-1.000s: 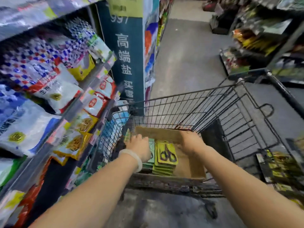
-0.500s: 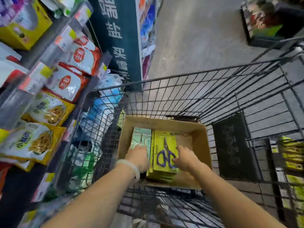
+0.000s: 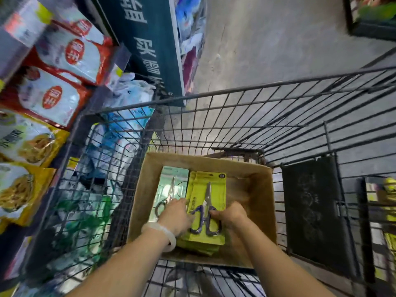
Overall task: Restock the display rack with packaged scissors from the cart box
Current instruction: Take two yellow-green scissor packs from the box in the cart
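Note:
A brown cardboard box sits in a black wire cart. Inside it lie two stacks of packaged scissors: a yellow-green stack in the middle, its top pack showing blue-handled scissors, and a pale teal stack to its left. My left hand, with a white bangle on the wrist, grips the left edge of the yellow-green packs near their lower end. My right hand grips the same packs from the right, thumb by the scissor handles.
Shelves of bagged goods run along the left, close to the cart side. A dark teal sign with white characters stands ahead. Grey concrete aisle floor stretches beyond the cart. A black panel hangs on the cart's right.
The view has tilted down and closer over the box. Both hands have closed in on the yellow-green stack's lower end, the left moving off the teal packs onto its left edge.

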`<state>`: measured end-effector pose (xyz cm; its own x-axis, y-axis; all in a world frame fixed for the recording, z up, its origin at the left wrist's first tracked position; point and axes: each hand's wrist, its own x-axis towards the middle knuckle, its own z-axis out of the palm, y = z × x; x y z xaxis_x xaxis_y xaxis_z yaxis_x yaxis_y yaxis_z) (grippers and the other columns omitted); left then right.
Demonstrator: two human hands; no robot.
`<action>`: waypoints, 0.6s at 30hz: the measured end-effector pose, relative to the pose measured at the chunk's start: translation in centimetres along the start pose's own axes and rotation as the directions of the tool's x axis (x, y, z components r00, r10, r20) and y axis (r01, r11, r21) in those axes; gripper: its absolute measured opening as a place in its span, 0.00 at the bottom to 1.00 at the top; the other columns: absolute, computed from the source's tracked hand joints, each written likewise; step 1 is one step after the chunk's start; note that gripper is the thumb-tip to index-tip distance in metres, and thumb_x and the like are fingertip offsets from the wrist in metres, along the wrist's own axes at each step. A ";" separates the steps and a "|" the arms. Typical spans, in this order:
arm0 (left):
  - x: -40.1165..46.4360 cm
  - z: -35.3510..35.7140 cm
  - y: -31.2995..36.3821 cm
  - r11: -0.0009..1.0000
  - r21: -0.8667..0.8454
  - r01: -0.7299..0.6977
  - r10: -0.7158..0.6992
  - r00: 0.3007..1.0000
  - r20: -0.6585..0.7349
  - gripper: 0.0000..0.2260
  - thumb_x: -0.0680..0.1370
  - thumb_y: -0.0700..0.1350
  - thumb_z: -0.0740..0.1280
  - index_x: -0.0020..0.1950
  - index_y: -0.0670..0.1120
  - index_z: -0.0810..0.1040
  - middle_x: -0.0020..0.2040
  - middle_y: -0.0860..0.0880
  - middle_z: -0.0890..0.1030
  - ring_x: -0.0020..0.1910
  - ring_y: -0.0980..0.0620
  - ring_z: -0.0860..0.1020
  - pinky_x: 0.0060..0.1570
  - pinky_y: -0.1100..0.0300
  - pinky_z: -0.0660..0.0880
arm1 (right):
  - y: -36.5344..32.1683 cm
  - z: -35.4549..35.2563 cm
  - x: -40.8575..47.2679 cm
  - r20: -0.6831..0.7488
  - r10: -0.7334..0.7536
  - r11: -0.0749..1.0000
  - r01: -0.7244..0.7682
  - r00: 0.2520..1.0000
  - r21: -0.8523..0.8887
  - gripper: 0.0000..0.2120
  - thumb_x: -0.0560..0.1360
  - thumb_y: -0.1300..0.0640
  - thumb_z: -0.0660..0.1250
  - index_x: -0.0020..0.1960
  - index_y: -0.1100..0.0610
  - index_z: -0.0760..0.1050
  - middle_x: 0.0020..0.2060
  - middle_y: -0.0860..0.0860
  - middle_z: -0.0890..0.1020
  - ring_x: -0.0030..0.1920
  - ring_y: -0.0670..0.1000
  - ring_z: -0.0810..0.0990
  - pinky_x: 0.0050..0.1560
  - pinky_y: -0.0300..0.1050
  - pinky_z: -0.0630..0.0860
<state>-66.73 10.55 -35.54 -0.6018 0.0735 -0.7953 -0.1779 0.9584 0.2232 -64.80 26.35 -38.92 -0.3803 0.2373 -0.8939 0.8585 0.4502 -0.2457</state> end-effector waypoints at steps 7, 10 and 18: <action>-0.8 -1.2 0.4 0.906 -0.389 0.166 -0.150 0.986 0.070 0.29 0.75 0.53 0.68 0.70 0.42 0.65 0.64 0.43 0.75 0.62 0.44 0.75 0.61 0.55 0.72 | 0.0 0.5 -1.2 0.131 -0.035 0.949 -0.008 0.991 0.314 0.16 0.68 0.59 0.75 0.53 0.63 0.76 0.50 0.58 0.83 0.49 0.56 0.83 0.50 0.51 0.81; -0.8 -1.6 0.0 0.760 -0.620 0.193 -0.154 0.981 0.117 0.26 0.67 0.52 0.75 0.61 0.43 0.74 0.55 0.44 0.81 0.54 0.44 0.80 0.58 0.48 0.76 | -0.2 1.0 -2.5 0.139 -0.129 0.923 0.068 0.982 0.378 0.22 0.65 0.54 0.76 0.54 0.58 0.72 0.52 0.57 0.82 0.49 0.55 0.82 0.48 0.49 0.80; -0.2 -2.5 -1.8 0.495 -0.854 0.161 -0.160 0.983 0.093 0.25 0.59 0.46 0.75 0.55 0.45 0.79 0.50 0.43 0.84 0.50 0.42 0.82 0.56 0.43 0.77 | -2.3 0.1 -4.5 0.114 -0.347 0.863 0.270 0.931 0.427 0.17 0.72 0.54 0.71 0.56 0.58 0.71 0.51 0.56 0.80 0.47 0.50 0.81 0.45 0.39 0.79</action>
<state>-68.25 8.11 -34.32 -0.4904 -0.0549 -0.8698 -0.8499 0.2508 0.4634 -65.04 24.15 -34.40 -0.6128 -0.0340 -0.7895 0.7853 0.0848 -0.6132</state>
